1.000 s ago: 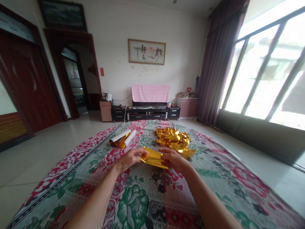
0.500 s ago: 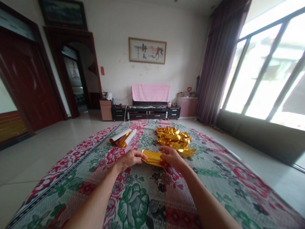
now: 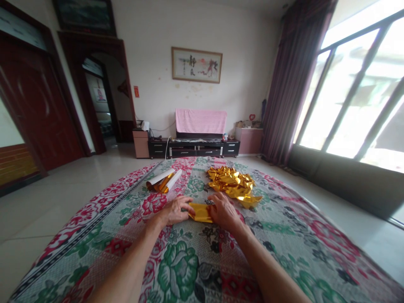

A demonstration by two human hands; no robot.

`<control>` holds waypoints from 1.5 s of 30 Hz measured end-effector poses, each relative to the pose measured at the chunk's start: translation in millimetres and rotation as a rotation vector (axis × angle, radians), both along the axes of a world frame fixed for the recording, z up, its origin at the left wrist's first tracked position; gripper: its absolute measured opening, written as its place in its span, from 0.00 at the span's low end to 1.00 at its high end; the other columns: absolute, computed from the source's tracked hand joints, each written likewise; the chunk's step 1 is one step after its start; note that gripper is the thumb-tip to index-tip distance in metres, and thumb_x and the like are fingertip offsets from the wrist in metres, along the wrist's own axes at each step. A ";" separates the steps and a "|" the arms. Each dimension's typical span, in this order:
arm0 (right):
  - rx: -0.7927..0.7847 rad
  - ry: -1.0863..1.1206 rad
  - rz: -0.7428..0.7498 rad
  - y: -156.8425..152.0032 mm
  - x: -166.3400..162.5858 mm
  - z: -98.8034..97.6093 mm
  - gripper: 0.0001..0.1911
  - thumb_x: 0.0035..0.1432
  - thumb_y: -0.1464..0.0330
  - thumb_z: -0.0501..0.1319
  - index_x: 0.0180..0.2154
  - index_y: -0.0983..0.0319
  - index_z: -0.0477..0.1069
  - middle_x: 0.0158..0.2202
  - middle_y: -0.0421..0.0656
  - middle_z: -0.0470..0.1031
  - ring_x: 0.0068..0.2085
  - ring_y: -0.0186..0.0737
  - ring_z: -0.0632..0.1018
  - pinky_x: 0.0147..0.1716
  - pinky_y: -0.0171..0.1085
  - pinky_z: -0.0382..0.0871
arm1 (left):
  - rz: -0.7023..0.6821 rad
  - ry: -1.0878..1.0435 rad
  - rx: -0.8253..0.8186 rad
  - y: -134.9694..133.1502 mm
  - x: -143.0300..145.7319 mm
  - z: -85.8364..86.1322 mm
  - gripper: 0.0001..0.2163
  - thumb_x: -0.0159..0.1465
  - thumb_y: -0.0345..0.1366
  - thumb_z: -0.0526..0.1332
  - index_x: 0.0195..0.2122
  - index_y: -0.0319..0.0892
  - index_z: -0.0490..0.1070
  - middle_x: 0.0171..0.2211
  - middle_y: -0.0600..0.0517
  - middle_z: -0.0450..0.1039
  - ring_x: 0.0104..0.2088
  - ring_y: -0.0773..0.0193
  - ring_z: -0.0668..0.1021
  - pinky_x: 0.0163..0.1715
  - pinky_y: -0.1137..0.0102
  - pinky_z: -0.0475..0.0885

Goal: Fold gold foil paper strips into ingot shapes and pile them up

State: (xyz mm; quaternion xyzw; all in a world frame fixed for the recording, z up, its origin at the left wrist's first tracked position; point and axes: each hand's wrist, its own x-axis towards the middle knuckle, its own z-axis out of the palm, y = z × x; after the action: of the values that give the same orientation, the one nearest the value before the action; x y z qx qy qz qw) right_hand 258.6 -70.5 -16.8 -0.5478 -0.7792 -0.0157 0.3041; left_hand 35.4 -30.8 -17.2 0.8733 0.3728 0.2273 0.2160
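Between my two hands is a folded strip of shiny gold foil paper, low over the patterned cloth. My left hand has its fingers closed on the strip's left end. Bent around the right end are the fingers of my right hand; the thumb side is partly hidden. Just beyond my right hand lies a pile of folded gold foil pieces, one boat-shaped piece nearest me. Loosely rolled gold sheets with white backs lie beyond my left hand.
A flowered cloth in red, green and grey covers the rounded table. Past its far edge stands a low black cabinet with a pink cloth above it. Tall windows are at the right.
Both hands have turned over the gold strip, fingers more curled down at its ends. The strip looks narrower and flatter than before. The pile and rolled sheets stay put.
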 end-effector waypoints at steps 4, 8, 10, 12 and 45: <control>0.021 -0.060 0.112 -2.8 0.2 4.3 0.11 0.49 0.76 0.54 0.32 0.59 0.73 0.38 0.45 0.70 0.40 0.40 0.69 0.41 0.35 0.59 | -0.002 0.000 -0.039 -1.9 -0.9 2.6 0.10 0.49 0.35 0.64 0.33 0.49 0.78 0.54 0.51 0.66 0.55 0.56 0.65 0.58 0.65 0.53; -0.098 0.009 0.274 -2.8 2.5 5.7 0.14 0.48 0.78 0.51 0.25 0.61 0.72 0.28 0.41 0.70 0.33 0.34 0.70 0.36 0.32 0.60 | 0.005 -0.029 -0.030 -2.5 0.3 1.7 0.08 0.52 0.40 0.63 0.32 0.47 0.78 0.52 0.50 0.68 0.54 0.58 0.66 0.56 0.66 0.56; -0.117 0.057 0.306 -3.1 4.1 7.6 0.14 0.47 0.79 0.50 0.26 0.61 0.73 0.28 0.41 0.71 0.33 0.34 0.70 0.36 0.31 0.61 | 0.025 -0.038 -0.012 -1.6 1.9 -0.1 0.09 0.54 0.40 0.61 0.31 0.45 0.78 0.51 0.50 0.69 0.53 0.58 0.67 0.56 0.67 0.57; -0.140 0.087 0.328 -4.2 6.1 11.3 0.14 0.50 0.77 0.50 0.25 0.61 0.73 0.28 0.40 0.72 0.33 0.34 0.70 0.37 0.32 0.61 | 0.042 -0.059 -0.001 -0.3 3.5 -2.1 0.09 0.55 0.39 0.60 0.29 0.45 0.78 0.50 0.51 0.70 0.52 0.59 0.67 0.55 0.68 0.57; -0.193 0.302 0.404 -4.1 20.0 7.5 0.07 0.51 0.69 0.58 0.28 0.58 0.75 0.33 0.41 0.75 0.37 0.38 0.73 0.40 0.36 0.66 | 0.063 -0.164 0.077 -5.9 17.7 -0.7 0.09 0.56 0.37 0.58 0.31 0.44 0.78 0.32 0.51 0.77 0.34 0.63 0.76 0.37 0.72 0.69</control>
State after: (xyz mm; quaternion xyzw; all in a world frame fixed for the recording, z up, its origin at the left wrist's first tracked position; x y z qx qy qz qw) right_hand 278.7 -74.6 -9.3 -0.4040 -0.8164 0.2015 0.3601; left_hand 53.1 -36.7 -17.9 0.8473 0.3722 0.3189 0.2048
